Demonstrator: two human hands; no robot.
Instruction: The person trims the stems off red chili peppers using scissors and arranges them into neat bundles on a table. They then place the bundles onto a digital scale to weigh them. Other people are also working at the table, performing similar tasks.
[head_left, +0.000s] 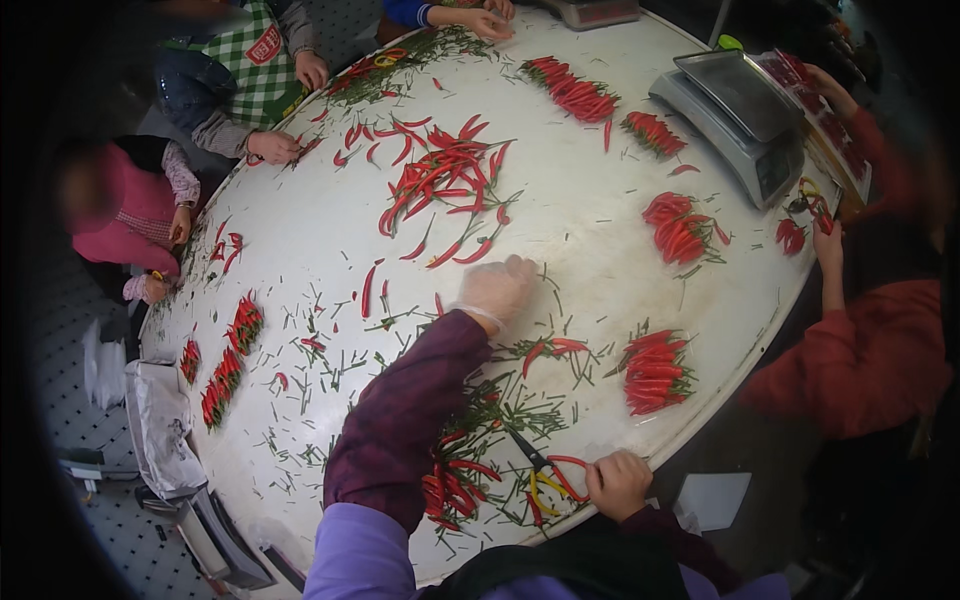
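Observation:
My left hand (499, 289), in a clear plastic glove, reaches over the white table with its fingers curled; its underside is hidden. Just beyond it lies a loose heap of red chilli peppers (442, 176). My right hand (621, 484), bare and curled, is at the near table edge, beside the red handle loop of scissors (553, 480) with red and yellow handles. Whether it grips the loop is unclear. More red chillies (454, 487) and cut green stems (532, 416) lie near my left forearm. A bundle of chillies (656, 373) lies to the right.
Co-workers' hands are at the left edge (274, 147), far edge (487, 24) and right edge (829, 244). A grey scale (735, 127) stands at the upper right. Chilli bundles (679, 229) lie at right, others (223, 386) at left. A white bag (161, 427) is beside the table.

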